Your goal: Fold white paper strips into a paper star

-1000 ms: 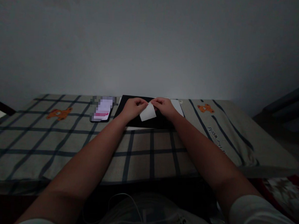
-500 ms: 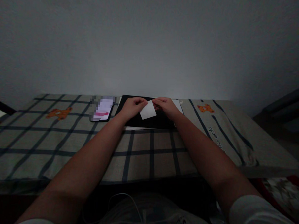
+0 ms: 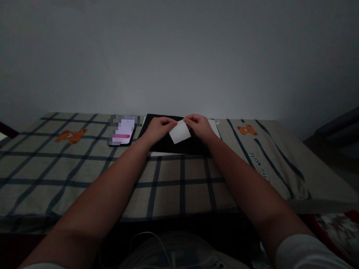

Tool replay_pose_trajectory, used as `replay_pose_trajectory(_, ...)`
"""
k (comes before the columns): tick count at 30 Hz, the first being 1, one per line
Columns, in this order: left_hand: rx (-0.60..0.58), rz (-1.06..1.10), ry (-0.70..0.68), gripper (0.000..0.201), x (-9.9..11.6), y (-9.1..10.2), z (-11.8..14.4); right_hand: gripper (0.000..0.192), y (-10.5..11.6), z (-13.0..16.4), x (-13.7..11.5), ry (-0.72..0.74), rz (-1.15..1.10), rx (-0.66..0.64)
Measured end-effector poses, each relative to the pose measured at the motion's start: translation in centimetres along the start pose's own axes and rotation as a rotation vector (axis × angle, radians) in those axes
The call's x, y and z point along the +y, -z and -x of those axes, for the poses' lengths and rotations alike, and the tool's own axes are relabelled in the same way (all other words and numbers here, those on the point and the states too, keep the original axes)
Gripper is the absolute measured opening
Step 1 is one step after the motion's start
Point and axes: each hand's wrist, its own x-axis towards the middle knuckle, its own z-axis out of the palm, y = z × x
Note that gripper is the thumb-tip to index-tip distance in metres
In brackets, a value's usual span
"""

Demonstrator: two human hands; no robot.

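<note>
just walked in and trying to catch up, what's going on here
A person is holding a small white paper piece in both bare hands, the left hand at its left corner and the right hand at its far corner. It is over a black sheet, with white paper showing past that sheet's edges. A phone with its screen lit lies to the left on the checked cloth.

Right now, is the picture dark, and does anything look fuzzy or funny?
Head view: dim light, nearly black below the checked cloth; head view: the phone screen glows, with blocky squares over part of it; head view: the white paper looks pale, without glare.
</note>
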Motion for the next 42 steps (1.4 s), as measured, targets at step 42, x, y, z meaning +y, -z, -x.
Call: replay_pose_trajectory(42, 0.019, 0.031, 0.087, 0.039, -2.1, 0.8, -1.4, 0.019, 0.7, 0.2, 1.1, 0.615, 0.718, -0.143)
